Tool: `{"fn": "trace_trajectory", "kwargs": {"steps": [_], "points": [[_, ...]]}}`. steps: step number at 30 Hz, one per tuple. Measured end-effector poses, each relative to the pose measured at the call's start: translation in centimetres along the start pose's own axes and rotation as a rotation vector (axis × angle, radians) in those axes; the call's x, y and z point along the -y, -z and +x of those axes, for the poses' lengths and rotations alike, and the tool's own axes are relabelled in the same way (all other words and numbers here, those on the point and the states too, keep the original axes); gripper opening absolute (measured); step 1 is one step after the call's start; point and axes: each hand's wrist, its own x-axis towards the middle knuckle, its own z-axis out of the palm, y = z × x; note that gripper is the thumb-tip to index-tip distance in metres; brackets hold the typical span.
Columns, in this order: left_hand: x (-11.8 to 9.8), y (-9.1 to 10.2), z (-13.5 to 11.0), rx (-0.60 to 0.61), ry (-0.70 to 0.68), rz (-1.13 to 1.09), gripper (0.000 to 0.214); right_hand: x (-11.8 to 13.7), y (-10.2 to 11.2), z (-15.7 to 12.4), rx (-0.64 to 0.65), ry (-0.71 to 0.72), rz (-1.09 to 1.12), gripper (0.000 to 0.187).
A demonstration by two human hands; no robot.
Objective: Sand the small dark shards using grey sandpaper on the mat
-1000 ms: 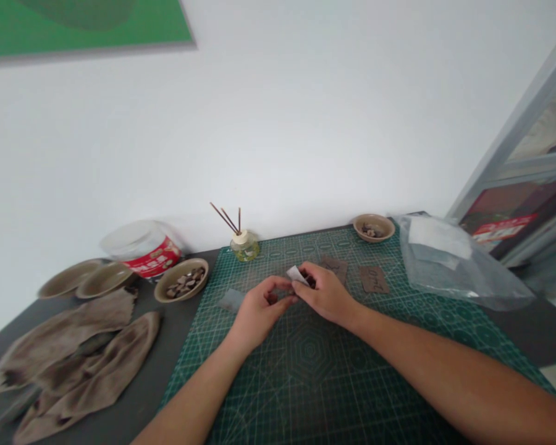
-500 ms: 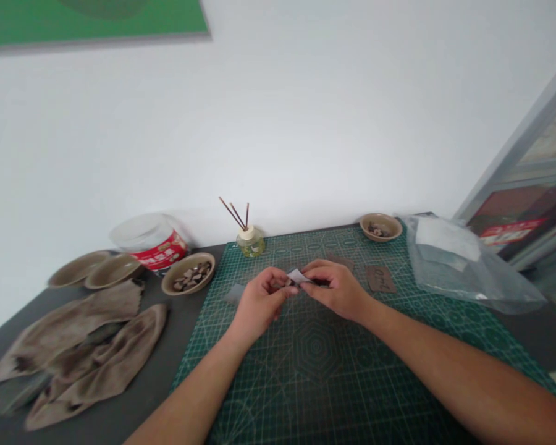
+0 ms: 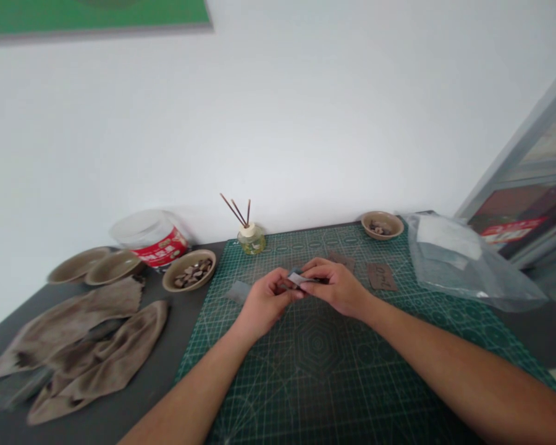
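Between your two hands, near the middle of the head view, a small pale strip (image 3: 300, 279) is held just above the green cutting mat (image 3: 278, 383). Your right hand (image 3: 338, 285) has its thumb and fingers closed on the strip's right end, with something dark showing beneath those fingers, too small to name. Your left hand (image 3: 267, 300) is pinched closed at the other end, its thumb along the near side; exactly how its fingertips meet the strip is partly hidden. A second ago the strip stood tilted up out of your right hand; now it lies flatter, your left thumb reaches further along it, and a blue-grey scrap (image 3: 295, 270) shows just behind it. To judge by that, you are working the strip and scrap together by fine finger adjustment, and the handling is not finished, since neither hand has let go. The strip's long axis runs nearly crosswise, from your left fingers to your right thumb, its right end dipping slightly towards you; which end is its front you cannot tell. On the mat, a grey sheet (image 3: 238, 292) lies just beyond your left wrist, and a brown tag with handwritten marks (image 3: 382, 276) lies to the right of your right hand.
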Motion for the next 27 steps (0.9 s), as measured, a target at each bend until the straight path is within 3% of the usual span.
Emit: {"fn": "trace_trajectory", "kwargs": {"steps": [4,19,24,27], "points": [[-0.27,-0.14,-0.04,-0.066,-0.009,-0.04,0.028,-0.04,0.09,0.1,-0.025,0.018,-0.051,0.016],[0.08,0.46,0.19,0.037,-0.004,-0.059,0.028,0.28,-0.21,-0.15,0.001,0.014,-0.023,0.014],[-0.07,0.27,0.04,-0.011,0.012,-0.073,0.031,0.32,-0.15,-0.12,-0.031,0.058,-0.093,0.016],[-0.1,0.24,0.04,0.005,0.009,-0.063,0.032,0.42,-0.15,-0.14,0.013,0.056,-0.066,0.015]]}}
